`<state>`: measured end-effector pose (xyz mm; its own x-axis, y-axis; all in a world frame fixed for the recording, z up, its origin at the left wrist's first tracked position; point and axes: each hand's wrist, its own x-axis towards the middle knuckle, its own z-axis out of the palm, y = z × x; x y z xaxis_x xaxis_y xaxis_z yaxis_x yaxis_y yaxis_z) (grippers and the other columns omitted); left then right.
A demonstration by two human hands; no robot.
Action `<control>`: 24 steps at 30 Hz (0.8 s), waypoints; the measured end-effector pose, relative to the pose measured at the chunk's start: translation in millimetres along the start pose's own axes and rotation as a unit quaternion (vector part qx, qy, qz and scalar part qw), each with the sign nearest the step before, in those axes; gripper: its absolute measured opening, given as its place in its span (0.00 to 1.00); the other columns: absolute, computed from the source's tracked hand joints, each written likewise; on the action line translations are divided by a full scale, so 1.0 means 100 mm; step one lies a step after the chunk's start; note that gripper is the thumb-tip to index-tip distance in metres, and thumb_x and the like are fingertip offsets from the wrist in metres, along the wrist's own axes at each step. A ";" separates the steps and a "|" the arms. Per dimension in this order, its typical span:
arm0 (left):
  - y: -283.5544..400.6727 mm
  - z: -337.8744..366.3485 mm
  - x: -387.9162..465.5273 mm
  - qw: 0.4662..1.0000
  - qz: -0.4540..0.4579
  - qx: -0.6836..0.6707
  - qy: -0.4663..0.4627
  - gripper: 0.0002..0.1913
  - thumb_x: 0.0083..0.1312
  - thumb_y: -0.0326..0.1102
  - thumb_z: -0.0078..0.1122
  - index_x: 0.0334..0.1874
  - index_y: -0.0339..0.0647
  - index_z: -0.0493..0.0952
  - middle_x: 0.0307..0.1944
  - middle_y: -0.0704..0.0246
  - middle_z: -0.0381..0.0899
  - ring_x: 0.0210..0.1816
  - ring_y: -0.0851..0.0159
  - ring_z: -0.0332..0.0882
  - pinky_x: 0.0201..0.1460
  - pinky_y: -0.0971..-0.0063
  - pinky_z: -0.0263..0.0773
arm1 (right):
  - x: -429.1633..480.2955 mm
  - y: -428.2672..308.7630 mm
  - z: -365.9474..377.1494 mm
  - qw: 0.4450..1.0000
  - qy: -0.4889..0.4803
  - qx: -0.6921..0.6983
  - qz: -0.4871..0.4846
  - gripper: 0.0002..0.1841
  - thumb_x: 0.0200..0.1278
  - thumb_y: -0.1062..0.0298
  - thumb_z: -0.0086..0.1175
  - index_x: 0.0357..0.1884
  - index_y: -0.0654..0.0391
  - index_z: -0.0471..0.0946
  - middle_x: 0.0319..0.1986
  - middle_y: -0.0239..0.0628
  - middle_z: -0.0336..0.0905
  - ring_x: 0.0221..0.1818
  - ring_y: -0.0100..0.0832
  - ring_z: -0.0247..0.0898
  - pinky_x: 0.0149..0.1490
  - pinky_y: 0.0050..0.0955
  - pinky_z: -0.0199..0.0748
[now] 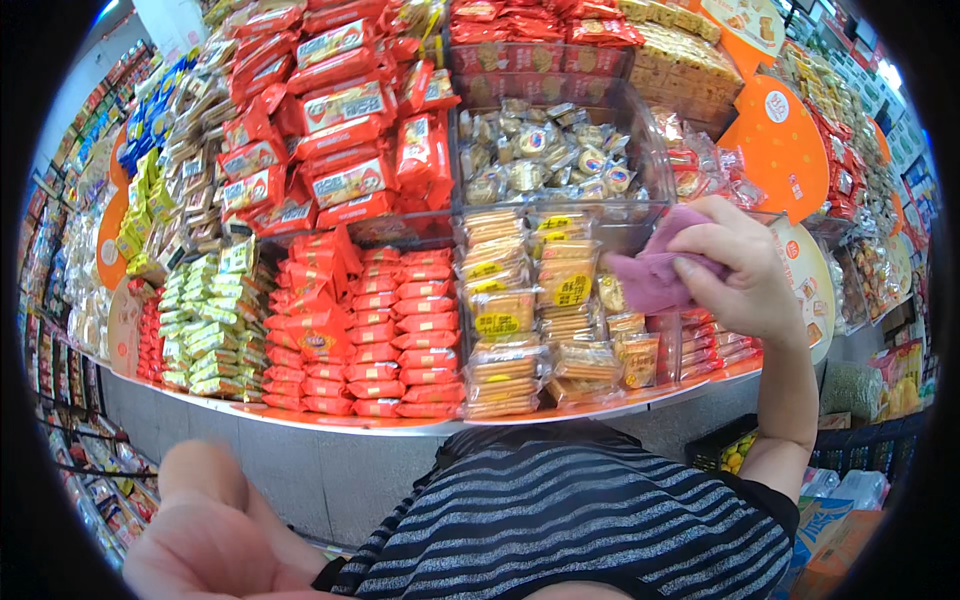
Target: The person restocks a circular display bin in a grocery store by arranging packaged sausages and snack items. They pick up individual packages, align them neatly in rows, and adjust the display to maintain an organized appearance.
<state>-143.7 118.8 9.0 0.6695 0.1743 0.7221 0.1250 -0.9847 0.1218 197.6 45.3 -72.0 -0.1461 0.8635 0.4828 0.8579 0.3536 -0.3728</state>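
A purple cloth is bunched in my right hand, at the right end of a clear plastic divider between two compartments of a snack display. Below the cloth lie clear-wrapped packs of crackers. Small round wrapped sweets or biscuits fill the bin behind the divider. My left hand is blurred at the lower left, palm up and away from the display; it shows nothing in it, though its fingers are partly hard to make out.
Red packets stand stacked at the display's front, with green-and-white packets to their left. The orange-edged shelf rim curves before my body. An orange sign rises at the right. Dark crates and a cardboard box stand lower right.
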 end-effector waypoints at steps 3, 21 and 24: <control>0.01 -0.02 -0.07 1.000 -0.005 0.018 0.004 0.11 0.66 0.30 0.50 0.48 0.39 0.76 0.39 0.60 0.81 0.38 0.58 0.78 0.45 0.68 0.73 | 0.10 0.13 -0.03 0.993 -0.087 -0.078 -0.026 0.04 0.54 0.76 0.57 0.32 0.63 0.78 0.32 0.44 0.73 0.35 0.44 0.75 0.39 0.37 0.74; -1.33 1.25 -0.24 0.902 -0.169 -0.046 -0.396 0.30 0.65 0.34 0.59 0.69 0.33 0.64 0.66 0.49 0.65 0.67 0.46 0.66 0.70 0.59 0.63 | 0.33 0.79 0.84 0.967 -0.226 -0.101 -0.055 0.39 0.54 0.57 0.67 0.62 0.73 0.65 0.62 0.64 0.63 0.66 0.57 0.61 0.70 0.44 0.61; -1.37 1.54 -0.52 0.921 -0.103 -0.034 -0.375 0.39 0.59 0.44 0.67 0.69 0.32 0.61 0.66 0.42 0.61 0.68 0.40 0.61 0.70 0.53 0.63 | 0.27 0.83 1.23 0.956 -0.260 -0.128 -0.046 0.48 0.55 0.53 0.67 0.69 0.74 0.58 0.70 0.69 0.49 0.74 0.63 0.46 0.74 0.50 0.51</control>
<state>-83.1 246.3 -150.4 0.9573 0.2891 0.0093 0.2765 -0.9241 0.2639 204.1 142.0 -187.1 -0.3949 0.9185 0.0198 0.9122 0.3946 -0.1104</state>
